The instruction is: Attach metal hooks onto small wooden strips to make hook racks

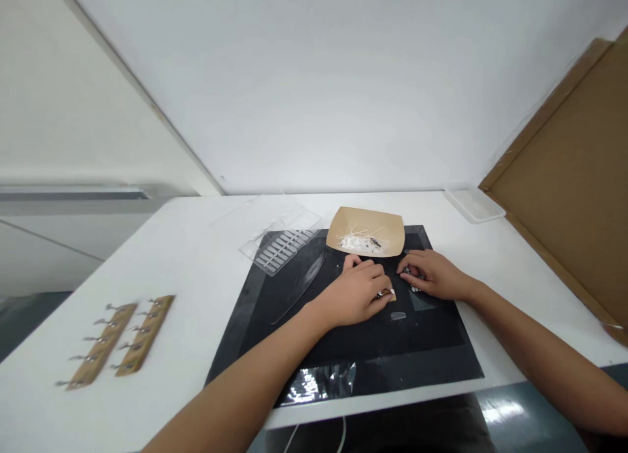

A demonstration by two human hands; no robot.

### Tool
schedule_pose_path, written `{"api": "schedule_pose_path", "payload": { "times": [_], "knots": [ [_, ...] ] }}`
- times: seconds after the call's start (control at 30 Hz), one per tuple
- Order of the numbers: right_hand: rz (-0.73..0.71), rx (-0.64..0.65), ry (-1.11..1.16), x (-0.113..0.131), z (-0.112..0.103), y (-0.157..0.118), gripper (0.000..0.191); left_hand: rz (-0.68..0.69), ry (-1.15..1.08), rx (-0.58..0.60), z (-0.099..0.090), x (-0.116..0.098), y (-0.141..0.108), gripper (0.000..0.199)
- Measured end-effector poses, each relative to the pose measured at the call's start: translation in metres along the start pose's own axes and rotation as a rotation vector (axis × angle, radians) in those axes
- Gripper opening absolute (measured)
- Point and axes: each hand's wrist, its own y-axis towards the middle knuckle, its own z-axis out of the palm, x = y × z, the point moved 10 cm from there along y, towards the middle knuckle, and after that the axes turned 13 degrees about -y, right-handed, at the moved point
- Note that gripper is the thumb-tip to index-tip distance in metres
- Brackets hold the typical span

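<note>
Near the centre of the frame, the left hand point(357, 292) is resting over the black mat point(353, 348), its fingers curled snugly round a small wooden block point(394, 299), which is showing only its end and a little metal. Right of centre, the right hand point(434, 274) is bending its fingertips down to some small pale pieces point(417, 289); whether it is pinching one, I cannot tell, as the fingers are hiding the contact. The step in hand is apparently steadying the block while fingering the pieces; doing it well is probably calling for a light, precise pinch on one piece at a time, with the left wrist braced and the block held level. A loose clear tip point(398, 316) is lying just below the hands, where a sleeve or palm could be brushing it away. The paper tray point(380, 219) is standing just above the hands, and two racks point(101, 348) are lying on the bench point(196, 244) at lower left. No brand, label or writing is showing legibly anywhere.
</note>
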Motion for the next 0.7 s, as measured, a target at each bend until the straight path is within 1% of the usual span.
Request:
{"api": "schedule_pose_path", "payload": {
  "times": [0.7],
  "knots": [
    [0.003, -0.008, 0.002, -0.0030, 0.0010, 0.0002, 0.014, -0.013, -0.015, 0.038, 0.0029, 0.0013, 0.0003, 0.020]
  ]
}}
